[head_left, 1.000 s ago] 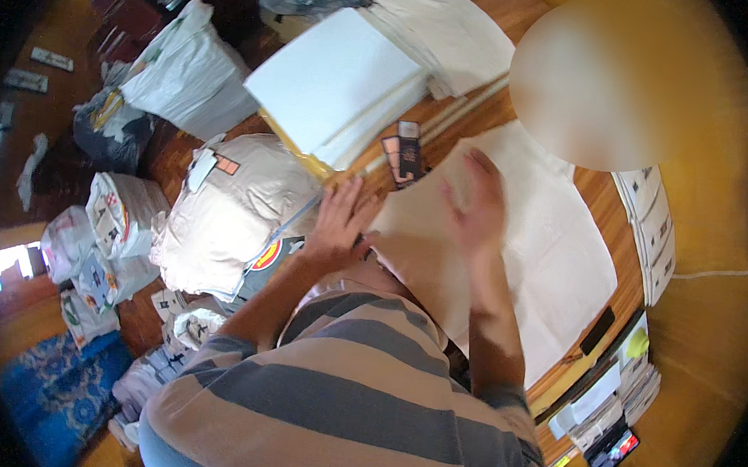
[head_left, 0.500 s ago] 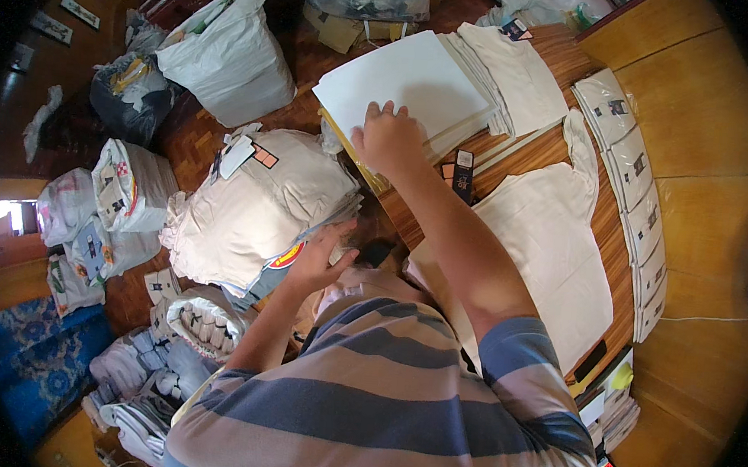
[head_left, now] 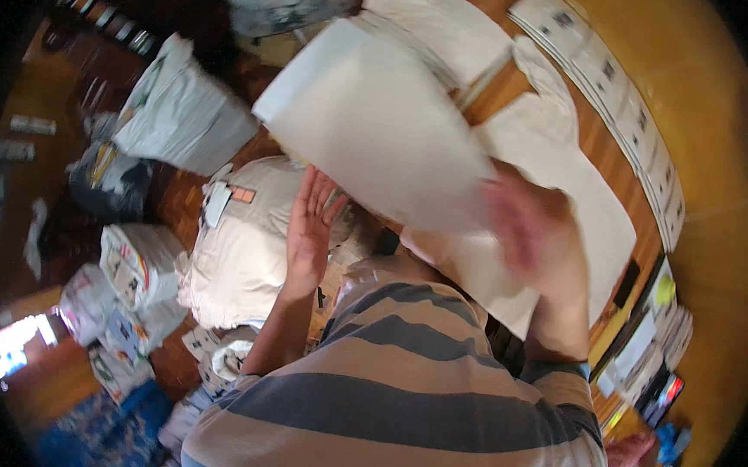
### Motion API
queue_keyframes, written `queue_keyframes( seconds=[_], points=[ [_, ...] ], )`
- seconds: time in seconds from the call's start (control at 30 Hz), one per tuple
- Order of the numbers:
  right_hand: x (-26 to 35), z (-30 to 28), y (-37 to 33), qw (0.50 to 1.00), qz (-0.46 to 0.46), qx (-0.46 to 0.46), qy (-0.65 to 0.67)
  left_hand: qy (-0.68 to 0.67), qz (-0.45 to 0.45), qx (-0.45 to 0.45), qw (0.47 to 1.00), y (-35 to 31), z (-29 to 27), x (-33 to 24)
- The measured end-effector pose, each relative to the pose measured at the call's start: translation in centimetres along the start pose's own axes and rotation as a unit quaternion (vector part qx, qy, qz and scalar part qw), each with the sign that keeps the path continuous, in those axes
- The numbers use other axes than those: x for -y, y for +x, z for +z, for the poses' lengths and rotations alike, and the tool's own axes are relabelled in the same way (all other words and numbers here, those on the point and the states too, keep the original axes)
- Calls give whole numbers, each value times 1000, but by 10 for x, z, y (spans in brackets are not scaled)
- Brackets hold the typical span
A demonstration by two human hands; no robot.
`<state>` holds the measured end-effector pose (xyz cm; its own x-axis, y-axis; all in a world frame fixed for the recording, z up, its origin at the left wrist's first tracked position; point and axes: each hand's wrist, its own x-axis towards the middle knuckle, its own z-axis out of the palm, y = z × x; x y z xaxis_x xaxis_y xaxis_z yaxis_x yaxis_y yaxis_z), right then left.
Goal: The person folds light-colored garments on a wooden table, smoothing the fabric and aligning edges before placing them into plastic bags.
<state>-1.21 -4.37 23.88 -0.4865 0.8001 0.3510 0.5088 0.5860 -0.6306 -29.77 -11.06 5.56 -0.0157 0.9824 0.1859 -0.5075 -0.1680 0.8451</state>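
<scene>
A large white sheet (head_left: 373, 121) of paper or thin board is tilted up over the table's near left part. My right hand (head_left: 526, 227), smeared by motion, grips its near right corner. My left hand (head_left: 309, 229) is raised by the sheet's near left edge, palm up, fingers stretched out and holding nothing. Beneath and to the right of the sheet, a cream long-sleeved garment (head_left: 587, 218) lies spread flat on the table. Whatever lies directly under the sheet is hidden.
Folded cream garments (head_left: 453, 31) lie at the table's far side. Bagged garments (head_left: 613, 98) overlap along its right edge. A tall pile of cream garments (head_left: 246, 264) stands at my left, with white sacks (head_left: 187, 112) beyond. A lit phone-like device (head_left: 664, 397) lies lower right.
My right hand has drawn the white sheet up and toward me, to the right. My left hand has risen to the sheet's near left edge. The view has turned.
</scene>
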Motion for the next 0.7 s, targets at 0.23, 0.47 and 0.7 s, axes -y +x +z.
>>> queue_keyframes(
  seconds=[0.23,0.47,0.7],
  points=[
    [-39,-32,-223,850,393,-278,216,222,-280,284,890,56,124,49],
    [-144,-22,-422,673,554,-437,223,570,171,375,711,123,150,204],
    [-198,-54,-457,621,528,-507,279,676,132,421,590,164,117,214]
  ],
)
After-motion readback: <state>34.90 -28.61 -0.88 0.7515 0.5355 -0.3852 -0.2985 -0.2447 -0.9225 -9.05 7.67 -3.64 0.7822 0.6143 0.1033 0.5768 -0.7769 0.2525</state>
